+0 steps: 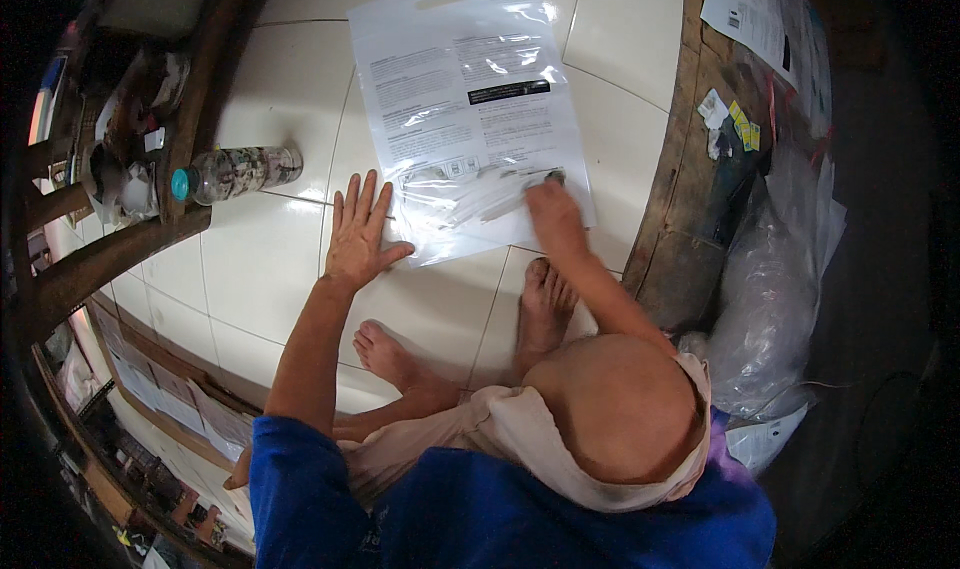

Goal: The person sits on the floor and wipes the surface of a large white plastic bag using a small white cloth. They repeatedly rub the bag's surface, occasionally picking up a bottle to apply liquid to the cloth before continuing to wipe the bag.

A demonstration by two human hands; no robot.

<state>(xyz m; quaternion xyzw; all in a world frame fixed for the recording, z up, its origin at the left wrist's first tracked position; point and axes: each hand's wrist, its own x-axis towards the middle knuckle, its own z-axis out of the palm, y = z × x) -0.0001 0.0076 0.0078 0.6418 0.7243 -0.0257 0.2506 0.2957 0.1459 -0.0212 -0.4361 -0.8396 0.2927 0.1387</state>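
Note:
A clear plastic bag (440,139) printed with dark text lies flat on the floor, its cut-out handle at the far end. My left hand (357,237) rests flat with fingers spread on the tiles, its thumb close to the bag's lower left edge. On the bag's lower right part, my right hand (553,212) presses down with its fingers closed. Something small and dark shows at its fingertips; its kind is not clear. Whitish and grey smears mark the bag's lower print, left of that hand.
A plastic bottle (248,173) with a teal cap lies at the left beside a wooden rack (130,237). Along the right runs a wooden plank (665,189) with clear plastic wrapping (770,299) and papers. My bare feet (395,357) stand near the bag.

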